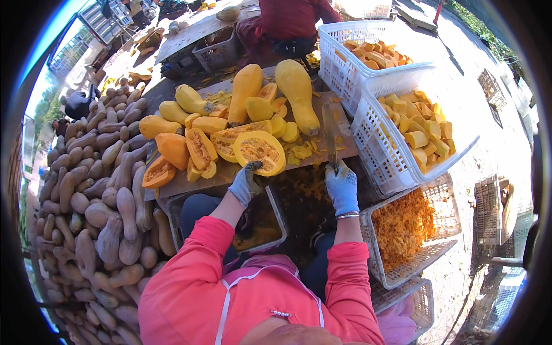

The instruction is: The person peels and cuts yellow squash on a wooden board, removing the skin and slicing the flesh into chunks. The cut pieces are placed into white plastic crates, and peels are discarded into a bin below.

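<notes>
My left hand [244, 185], in a white glove with dark fingertips, grips the near edge of a halved squash [260, 150] whose seedy orange face is turned up. In my right hand [341, 188], also gloved, is the handle of a long knife [330, 133]; its blade points away from me over the board's right side. The blade stands apart from the squash half. Around that half on the wooden board [224, 183] lie more cut pieces, among them a seedy wedge [200, 148], and whole peeled squash [296, 95] further back.
To the right, white crates [386, 150] hold squash chunks [422, 129]; a nearer crate [449, 202] holds orange seedy pulp [402, 227]. A big heap of unpeeled squash [106, 190] fills the left. A bin [279, 215] sits below the board. Beyond it, a person in red [292, 26] sits.
</notes>
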The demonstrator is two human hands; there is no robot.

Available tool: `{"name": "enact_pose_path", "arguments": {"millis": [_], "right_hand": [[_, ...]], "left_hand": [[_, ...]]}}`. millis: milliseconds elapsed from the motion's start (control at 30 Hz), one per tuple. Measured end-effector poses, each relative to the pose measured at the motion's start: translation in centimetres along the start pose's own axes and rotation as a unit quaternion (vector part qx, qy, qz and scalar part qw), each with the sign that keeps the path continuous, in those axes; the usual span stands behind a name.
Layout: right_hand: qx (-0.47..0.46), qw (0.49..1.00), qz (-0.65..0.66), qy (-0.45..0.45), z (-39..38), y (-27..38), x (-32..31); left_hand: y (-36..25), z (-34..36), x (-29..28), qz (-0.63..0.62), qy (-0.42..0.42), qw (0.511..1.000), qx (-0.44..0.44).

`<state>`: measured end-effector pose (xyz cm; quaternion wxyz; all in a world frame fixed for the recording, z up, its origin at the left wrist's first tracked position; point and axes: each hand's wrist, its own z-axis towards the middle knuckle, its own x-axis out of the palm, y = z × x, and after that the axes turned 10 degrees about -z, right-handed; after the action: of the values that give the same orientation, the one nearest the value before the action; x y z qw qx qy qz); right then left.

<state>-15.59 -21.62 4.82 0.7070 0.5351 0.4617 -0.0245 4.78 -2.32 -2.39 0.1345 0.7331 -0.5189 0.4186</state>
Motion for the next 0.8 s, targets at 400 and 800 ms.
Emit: {"name": "enact_pose_path", "arguments": {"millis": [400,800], "right_hand": [[0.005,0.998,-0.053,0.025,-0.3,-1.0,0.1],[-0.018,0.997,-0.064,0.044,0.2,0.3,2.2]], "left_hand": [[-16.4,8.9,-9.1,-0.050,-0.171,0.949,0.258],[-4.9,3.3,-5.7,0.063,-0.210,0.964,0.148]]}}
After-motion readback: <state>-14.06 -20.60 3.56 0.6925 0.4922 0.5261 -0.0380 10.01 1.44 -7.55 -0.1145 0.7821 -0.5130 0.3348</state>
